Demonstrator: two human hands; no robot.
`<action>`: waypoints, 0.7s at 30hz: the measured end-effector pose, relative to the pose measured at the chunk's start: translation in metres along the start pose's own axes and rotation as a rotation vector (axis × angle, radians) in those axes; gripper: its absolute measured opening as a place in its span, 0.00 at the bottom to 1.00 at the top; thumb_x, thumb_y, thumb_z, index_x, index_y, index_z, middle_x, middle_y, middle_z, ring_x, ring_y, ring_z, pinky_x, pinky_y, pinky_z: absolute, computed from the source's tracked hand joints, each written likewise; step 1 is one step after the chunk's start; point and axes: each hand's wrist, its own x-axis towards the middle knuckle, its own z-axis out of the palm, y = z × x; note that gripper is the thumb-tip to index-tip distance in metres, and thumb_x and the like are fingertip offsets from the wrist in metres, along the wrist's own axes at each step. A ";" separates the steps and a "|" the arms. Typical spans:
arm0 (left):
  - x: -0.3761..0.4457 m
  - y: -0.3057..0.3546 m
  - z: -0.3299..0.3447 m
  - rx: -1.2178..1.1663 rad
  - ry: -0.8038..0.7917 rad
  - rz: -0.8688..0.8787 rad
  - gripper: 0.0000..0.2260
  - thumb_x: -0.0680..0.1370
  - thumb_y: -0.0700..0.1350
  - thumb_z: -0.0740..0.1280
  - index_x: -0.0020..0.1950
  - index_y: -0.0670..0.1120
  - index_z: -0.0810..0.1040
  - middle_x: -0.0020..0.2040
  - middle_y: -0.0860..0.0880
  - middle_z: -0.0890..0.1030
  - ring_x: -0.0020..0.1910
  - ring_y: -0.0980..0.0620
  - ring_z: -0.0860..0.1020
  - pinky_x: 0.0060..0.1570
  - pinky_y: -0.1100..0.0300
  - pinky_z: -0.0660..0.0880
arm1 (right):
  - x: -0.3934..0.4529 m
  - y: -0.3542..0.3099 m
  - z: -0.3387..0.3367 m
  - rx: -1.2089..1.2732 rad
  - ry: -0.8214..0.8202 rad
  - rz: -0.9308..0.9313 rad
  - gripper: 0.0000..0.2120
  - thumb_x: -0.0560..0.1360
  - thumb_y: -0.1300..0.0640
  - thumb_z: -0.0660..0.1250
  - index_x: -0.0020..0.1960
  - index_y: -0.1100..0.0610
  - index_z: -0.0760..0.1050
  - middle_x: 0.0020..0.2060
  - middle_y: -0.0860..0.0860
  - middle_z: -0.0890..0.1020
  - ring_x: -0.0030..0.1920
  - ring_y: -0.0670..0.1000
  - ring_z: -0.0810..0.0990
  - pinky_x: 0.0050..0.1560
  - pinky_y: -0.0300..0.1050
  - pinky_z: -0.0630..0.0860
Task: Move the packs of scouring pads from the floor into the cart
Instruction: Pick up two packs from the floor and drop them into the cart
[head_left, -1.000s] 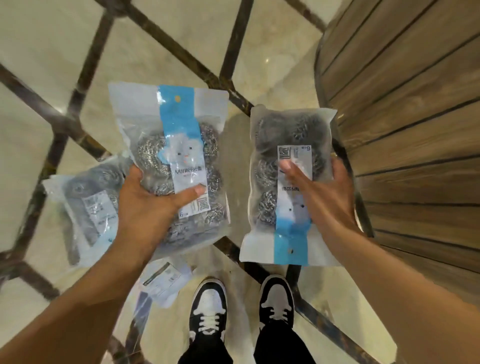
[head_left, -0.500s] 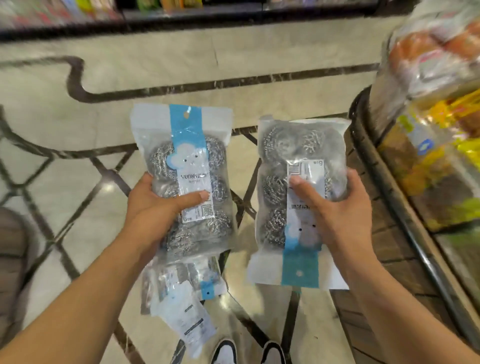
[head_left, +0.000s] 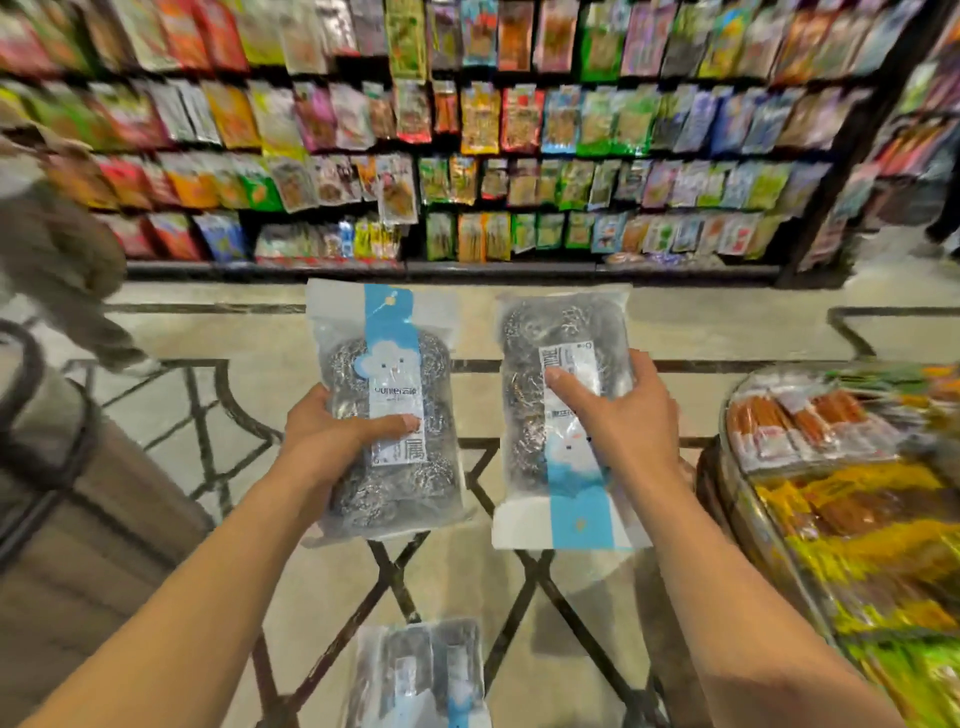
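My left thumb lay across the white label of the pack in my left hand, the other fingers curled out of sight behind it, so the hand gripped the left pack of scouring pads by its lower middle; that pack stood upright, its blue strip and hang hole at the top, the steel coils showing through the clear film. My right hand pinched the right pack of scouring pads in the same way, thumb flat over its label and fingers wrapped round the right edge; this one was upside down, its blue strip and white header pointing toward me. The two packs hung side by side, near each other but apart, both held up in the air above the floor. Below them, near the bottom of the view, more packs lay on the pale marble floor with its dark inlaid lines; how many I could not tell, for they were blurred. To my right stood a display of packaged food; ahead, across the aisle, the shelves carried rows of bright packets; at the left edge a brown wooden stand showed, blurred.
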 end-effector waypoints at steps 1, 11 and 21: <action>-0.007 0.010 -0.011 -0.001 0.014 0.012 0.27 0.67 0.40 0.83 0.61 0.43 0.75 0.32 0.52 0.77 0.18 0.62 0.72 0.28 0.61 0.79 | 0.000 -0.014 0.001 0.012 -0.015 -0.013 0.30 0.67 0.33 0.77 0.62 0.47 0.74 0.49 0.41 0.79 0.55 0.51 0.77 0.51 0.50 0.72; -0.082 0.065 -0.097 -0.098 0.298 0.152 0.18 0.70 0.40 0.80 0.54 0.50 0.77 0.45 0.51 0.87 0.34 0.60 0.85 0.38 0.61 0.83 | -0.014 -0.122 0.041 0.086 -0.246 -0.232 0.46 0.66 0.28 0.74 0.77 0.47 0.66 0.70 0.52 0.78 0.68 0.61 0.76 0.61 0.57 0.76; -0.181 0.040 -0.174 -0.142 0.668 0.079 0.20 0.71 0.39 0.80 0.57 0.44 0.74 0.50 0.51 0.85 0.28 0.63 0.81 0.29 0.68 0.78 | -0.094 -0.180 0.093 0.155 -0.587 -0.371 0.38 0.68 0.31 0.74 0.73 0.45 0.69 0.68 0.51 0.79 0.67 0.59 0.77 0.52 0.48 0.67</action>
